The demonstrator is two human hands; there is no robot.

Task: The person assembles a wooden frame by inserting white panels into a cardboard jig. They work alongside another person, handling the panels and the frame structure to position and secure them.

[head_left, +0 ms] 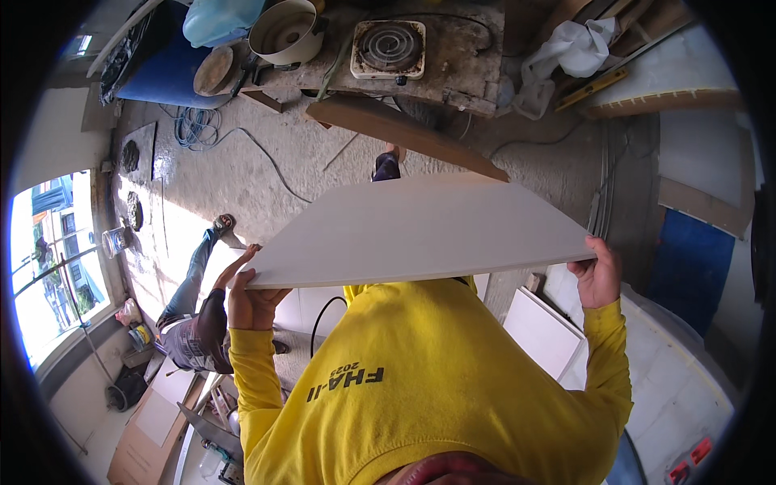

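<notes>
Left hand (246, 295), right hand (596, 271) raised (edge grip), white board (420, 230)

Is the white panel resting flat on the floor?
No: the white panel is held up in the air, left hand and right hand gripping its two ends.

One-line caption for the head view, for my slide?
Left hand and right hand grip opposite edges of a large flat white rectangular tile, raised level above a grey concrete floor.

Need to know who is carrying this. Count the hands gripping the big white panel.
2. The left hand grips the white panel at its left corner, and the right hand grips its right corner. The panel's far edge shows no other hand, though its underside is hidden.
</notes>
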